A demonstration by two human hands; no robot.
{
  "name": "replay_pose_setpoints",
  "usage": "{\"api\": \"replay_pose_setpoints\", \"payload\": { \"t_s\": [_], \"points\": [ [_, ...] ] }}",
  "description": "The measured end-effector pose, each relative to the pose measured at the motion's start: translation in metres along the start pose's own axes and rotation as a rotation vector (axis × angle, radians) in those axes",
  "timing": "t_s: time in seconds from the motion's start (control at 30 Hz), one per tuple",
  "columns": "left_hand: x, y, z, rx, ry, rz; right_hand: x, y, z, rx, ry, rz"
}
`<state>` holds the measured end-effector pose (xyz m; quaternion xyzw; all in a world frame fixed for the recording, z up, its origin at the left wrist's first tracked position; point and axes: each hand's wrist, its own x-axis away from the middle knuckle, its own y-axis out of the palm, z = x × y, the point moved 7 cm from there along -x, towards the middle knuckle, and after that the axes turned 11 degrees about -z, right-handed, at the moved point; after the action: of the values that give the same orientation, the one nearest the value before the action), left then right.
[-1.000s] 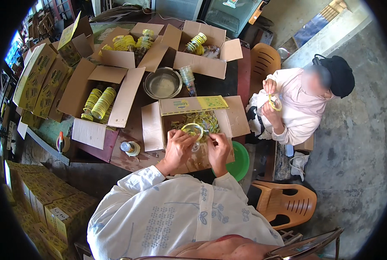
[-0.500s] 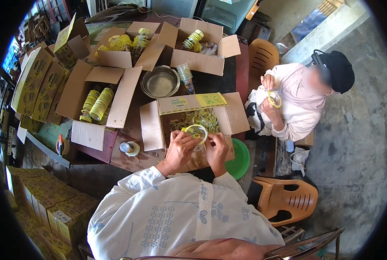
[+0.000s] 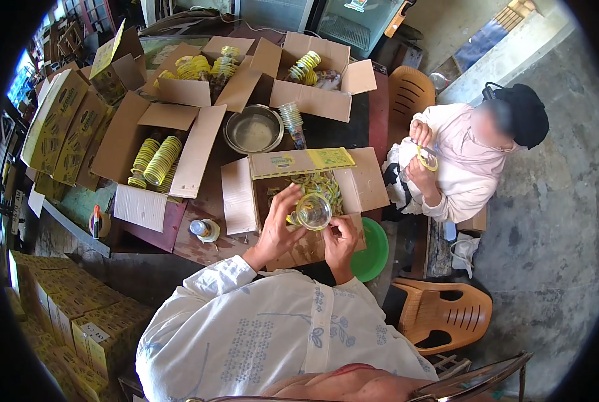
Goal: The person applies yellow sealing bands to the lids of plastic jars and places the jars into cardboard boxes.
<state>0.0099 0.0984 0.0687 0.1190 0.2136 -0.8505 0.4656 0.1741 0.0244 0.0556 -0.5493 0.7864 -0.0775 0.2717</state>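
We hold a clear cup (image 3: 312,211) over the open box (image 3: 307,194) in front of us on the bench (image 3: 202,244). Our left hand (image 3: 281,224) curls around the cup's left side, fingers closed on its wall and rim. Our right hand (image 3: 340,240) sits just below and to the right of the cup, fingers bent, fingertips at the cup's lower edge; we cannot tell for sure whether it pinches the cup or only touches it. The cup lies tilted, mouth turned toward us, with a bit of yellow at its left edge. Under it the box is filled with small yellow-green packets (image 3: 319,182).

To the left on the bench lies another open box with stacks of yellow lids (image 3: 155,161). Behind it stand two more open boxes (image 3: 209,70) holding yellow stacks. A round metal bowl (image 3: 254,129) rests between the boxes, with a stack of clear cups (image 3: 292,117) just beside its right rim. A small bottle (image 3: 206,230) stands near the bench's front edge, left of our box. A green basin (image 3: 371,249) shows just right of our right hand, lower than the bench.

Across the corner a second person (image 3: 460,161) in a pale pink top sits holding a yellow ring in both hands. An orange chair (image 3: 443,313) stands to our right
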Motion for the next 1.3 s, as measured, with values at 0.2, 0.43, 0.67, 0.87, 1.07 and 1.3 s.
{"api": "replay_pose_setpoints", "payload": {
  "t_s": [0.2,0.43,0.67,0.87,1.07,1.3],
  "points": [
    [0.0,-0.006,-0.019,-0.083,-0.108,-0.082,0.004,0.0,-0.007,0.069,-0.014,-0.052],
    [0.01,-0.009,-0.03,-0.128,-0.253,-0.009,-0.001,-0.024,-0.014,0.178,0.015,0.04],
    [0.004,-0.008,-0.002,-0.456,-0.083,-0.078,-0.003,-0.014,-0.053,0.492,-0.238,0.0],
    [0.005,-0.006,0.001,-0.601,-0.083,-0.085,0.005,-0.012,-0.053,0.599,-0.398,0.007],
    [0.008,0.0,0.0,-0.641,-0.108,-0.137,0.007,-0.009,-0.04,0.753,-0.431,0.046],
    [0.009,-0.003,-0.014,-0.574,-0.127,-0.169,-0.009,0.002,-0.042,0.723,-0.321,-0.006]
  ]
}}
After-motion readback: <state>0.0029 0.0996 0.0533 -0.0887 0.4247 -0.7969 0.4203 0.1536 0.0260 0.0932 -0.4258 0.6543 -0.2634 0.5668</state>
